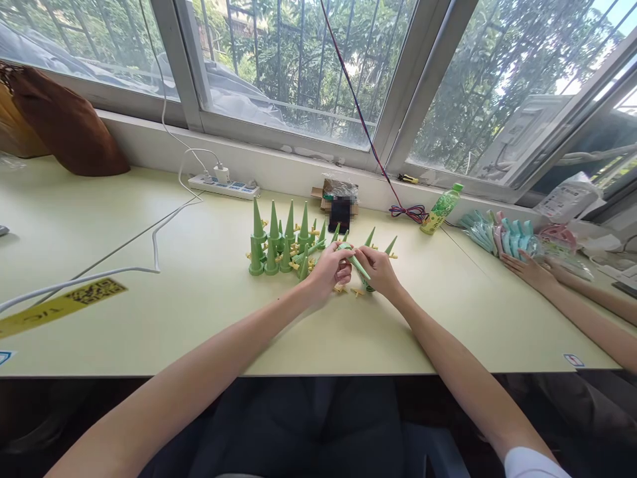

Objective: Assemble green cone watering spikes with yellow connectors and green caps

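My left hand [326,271] is closed around a green plastic cone [360,268], whose tip slants down to the right. Close beside it, the pinched fingers of my right hand [379,268] meet the cone's wide end; what they grip is too small to make out. Several more green cones [256,255] stand on the table to the left of my hands, some stacked in pairs. Small yellow branched pieces [358,293] lie by my wrists, and others stick out among the cones. A few cones [391,245] also stand behind my right hand.
Behind the cones are a phone [340,216] and an opened cardboard box [326,192]. A green drink bottle [442,209] and a power strip [233,188] stand near the window wall. At right, another person's hands [527,271] rest by bagged pastel items [515,234].
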Demonstrator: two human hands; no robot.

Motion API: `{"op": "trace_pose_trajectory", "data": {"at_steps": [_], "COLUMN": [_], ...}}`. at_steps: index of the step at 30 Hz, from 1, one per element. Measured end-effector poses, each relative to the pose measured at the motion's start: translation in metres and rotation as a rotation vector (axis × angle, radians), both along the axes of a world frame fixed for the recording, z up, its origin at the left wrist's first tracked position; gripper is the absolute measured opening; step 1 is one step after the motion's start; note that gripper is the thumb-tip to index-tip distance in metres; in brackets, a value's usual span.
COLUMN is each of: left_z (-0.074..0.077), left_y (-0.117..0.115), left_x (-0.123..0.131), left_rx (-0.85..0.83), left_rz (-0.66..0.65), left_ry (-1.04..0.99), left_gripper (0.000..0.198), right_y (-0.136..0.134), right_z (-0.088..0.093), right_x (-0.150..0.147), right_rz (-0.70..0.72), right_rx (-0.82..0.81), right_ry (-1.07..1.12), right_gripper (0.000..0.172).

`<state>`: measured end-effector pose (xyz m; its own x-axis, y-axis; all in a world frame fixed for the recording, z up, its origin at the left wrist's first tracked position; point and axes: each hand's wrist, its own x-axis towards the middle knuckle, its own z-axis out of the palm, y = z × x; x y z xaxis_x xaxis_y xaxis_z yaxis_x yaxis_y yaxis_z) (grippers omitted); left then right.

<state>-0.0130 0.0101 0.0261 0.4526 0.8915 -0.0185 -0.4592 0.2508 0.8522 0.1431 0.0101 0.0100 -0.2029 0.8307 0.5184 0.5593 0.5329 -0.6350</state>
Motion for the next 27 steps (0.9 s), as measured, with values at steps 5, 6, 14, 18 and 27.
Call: {"op": "trace_pose_trajectory", "data": {"at_steps": [5, 6, 14, 18, 27], "left_z": [0.0000, 0.0000, 0.0047, 0.0041, -0.0020], "left_y": [0.0030, 0.0035, 0.0011, 0.0016, 0.0037], "left_x": [-0.0007, -0.0010, -0.0024, -0.0016, 0.0008], "left_rx": [-0.001, -0.005, 0.002, 0.028, 0.060], "left_rz": [-0.013, -0.022, -0.033, 0.002, 0.011], "left_ry": [-0.109, -0.126, -0.115, -0.094, -0.085], "left_gripper": [0.025, 0.025, 0.032, 0.043, 0.037], "right_y": [-0.0015, -0.0016, -0.0005, 0.0005, 0.0016], "right_z": [0.0021, 0.0023, 0.0009, 0.0009, 0.0056], "right_x": [0.0003, 0.0003, 0.0015, 0.0032, 0.0090], "right_rz": [0.048, 0.049, 0.004, -0.029, -0.018], "right_rx": [-0.010, -0.005, 0.114, 0.208, 0.318], "right_ry": [0.014, 0.013, 0.034, 0.017, -0.089], "right_gripper": [0.036, 0.036, 0.032, 0.032, 0.034]}}
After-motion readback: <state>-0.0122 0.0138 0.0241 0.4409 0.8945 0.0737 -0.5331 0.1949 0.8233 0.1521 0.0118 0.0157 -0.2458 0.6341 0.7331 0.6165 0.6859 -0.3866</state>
